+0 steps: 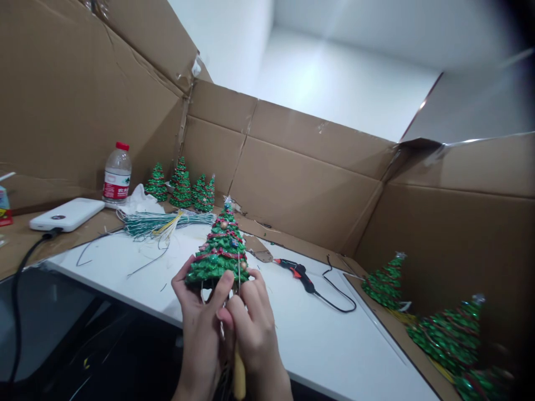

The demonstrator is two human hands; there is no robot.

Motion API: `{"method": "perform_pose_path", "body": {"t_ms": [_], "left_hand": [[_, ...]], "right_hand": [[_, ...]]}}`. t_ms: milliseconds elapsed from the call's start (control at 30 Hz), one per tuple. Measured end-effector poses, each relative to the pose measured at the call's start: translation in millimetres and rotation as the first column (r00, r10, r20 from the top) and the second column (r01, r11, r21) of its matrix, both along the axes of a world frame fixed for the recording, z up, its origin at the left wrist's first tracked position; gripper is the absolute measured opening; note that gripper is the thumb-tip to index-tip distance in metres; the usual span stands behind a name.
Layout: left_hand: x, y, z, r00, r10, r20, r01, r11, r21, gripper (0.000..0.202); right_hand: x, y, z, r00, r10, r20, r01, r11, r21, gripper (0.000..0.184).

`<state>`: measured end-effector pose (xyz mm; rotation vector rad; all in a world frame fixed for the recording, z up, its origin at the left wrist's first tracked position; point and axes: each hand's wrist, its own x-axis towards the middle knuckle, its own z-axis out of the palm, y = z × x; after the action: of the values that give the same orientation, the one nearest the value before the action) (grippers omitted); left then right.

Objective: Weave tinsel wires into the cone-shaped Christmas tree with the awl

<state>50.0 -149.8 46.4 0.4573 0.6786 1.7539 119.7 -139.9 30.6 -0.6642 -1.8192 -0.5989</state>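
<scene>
In the middle of the head view, a small green Christmas tree figurine (219,249) is tilted slightly, with red garlands, round baubles and a star on top. My left hand (199,317) is closed round its base, the thumb pressed at the lower edge. My right hand (256,323) grips a thin tool with a yellow handle (239,374). Its slim metal shaft points up in front of the tree's lower right side; its exact kind is unclear. Pale wire-like strands hang below the base between my hands. The underside of the tree is mostly hidden.
A black and orange glue gun (298,273) lies on the white board (334,340), its cord curling right. Bundled green wires (167,223), a power bank (67,214) and a bottle (117,175) are at left. More trees (181,189) stand behind; cardboard walls (309,184) surround the table.
</scene>
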Motion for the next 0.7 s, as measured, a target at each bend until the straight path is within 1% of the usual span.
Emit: {"method": "perform_pose_path", "body": {"t_ms": [67,167,300,400,467,500,567,633,700], "left_hand": [[0.2,0.5,0.0,1.000,-0.001,0.011,0.001,1.000,-0.005,0.057],[-0.9,1.4,1.4,1.000,-0.015,0.025,0.015,1.000,-0.003,0.053],[-1.8,1.2,3.0,0.998,0.001,0.066,-0.001,1.000,-0.004,0.050],[-2.0,1.5,2.9,0.994,0.003,0.110,-0.004,1.000,0.005,0.045],[-3.2,3.1,2.7,0.988,-0.016,0.156,0.013,1.000,0.022,0.040],[-4.3,4.4,2.9,0.982,-0.047,0.182,0.042,0.999,0.031,0.036],[-7.5,7.7,3.9,0.961,-0.149,0.234,0.144,0.989,0.038,0.024],[-11.4,11.5,5.6,0.925,-0.259,0.280,0.266,0.964,0.013,0.016],[-14.8,15.3,6.6,0.890,-0.324,0.321,0.351,0.936,-0.030,0.016]], "right_hand": [[1.5,2.3,-0.8,0.995,0.078,-0.056,-0.078,0.997,-0.006,0.036],[2.1,1.7,-1.4,0.968,0.197,-0.158,-0.203,0.979,-0.023,0.038],[0.8,-5.7,1.2,0.934,0.263,-0.241,-0.281,0.959,-0.042,0.037],[0.5,-13.3,5.1,0.923,0.271,-0.272,-0.296,0.953,-0.056,0.037],[1.7,-17.7,7.9,0.913,0.250,-0.323,-0.267,0.964,-0.008,0.035],[3.0,-19.3,9.4,0.899,0.236,-0.369,-0.238,0.970,0.041,0.034],[7.7,-21.5,12.6,0.859,0.216,-0.464,-0.153,0.973,0.171,0.032],[15.9,-22.8,16.5,0.828,0.190,-0.528,-0.031,0.955,0.295,0.031],[26.6,-23.6,21.6,0.804,0.146,-0.577,0.115,0.913,0.392,0.029]]}}
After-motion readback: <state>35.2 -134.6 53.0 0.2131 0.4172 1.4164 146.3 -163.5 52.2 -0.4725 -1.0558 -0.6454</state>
